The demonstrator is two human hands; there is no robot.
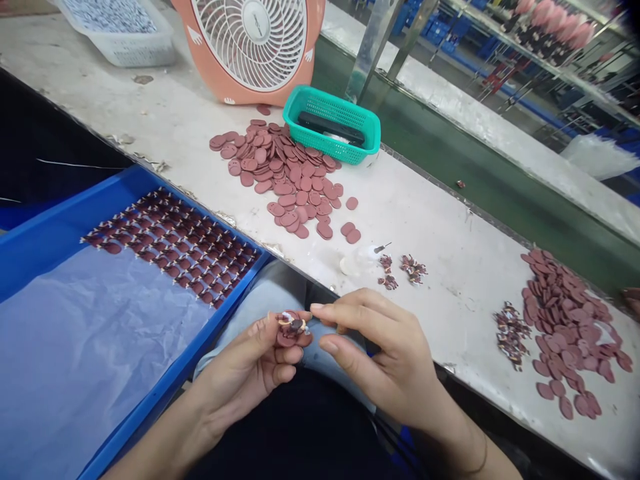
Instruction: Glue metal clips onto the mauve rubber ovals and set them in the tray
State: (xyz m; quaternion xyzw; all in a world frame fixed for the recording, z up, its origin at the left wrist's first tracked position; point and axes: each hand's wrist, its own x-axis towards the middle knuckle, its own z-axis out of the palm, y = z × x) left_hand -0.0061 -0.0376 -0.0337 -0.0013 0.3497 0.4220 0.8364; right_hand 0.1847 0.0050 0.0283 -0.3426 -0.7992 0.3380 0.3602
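Note:
My left hand (245, 363) is closed around a small brown figurine on an oval base (293, 327), with white and yellowish details, pinched between thumb and fingers above my lap. Just right of it is my right hand (390, 350), its thumb and forefinger apart and nothing between them. The forefinger tip is close to the figurine; whether it touches, I cannot tell. Beyond my right hand, small brown figure pieces (413, 269) lie on the white worktable (440, 320). Beside them is a translucent bottle with a dark needle tip (381, 248).
Brown oval discs (300, 180) are heaped mid-table, and another disc pile (570, 327) lies right beside more figure pieces (511, 333). A green basket (373, 143), orange fan (200, 60) and white basket (130, 50) stand behind. Left, a blue tray (65, 200) holds rows of figurines (185, 243).

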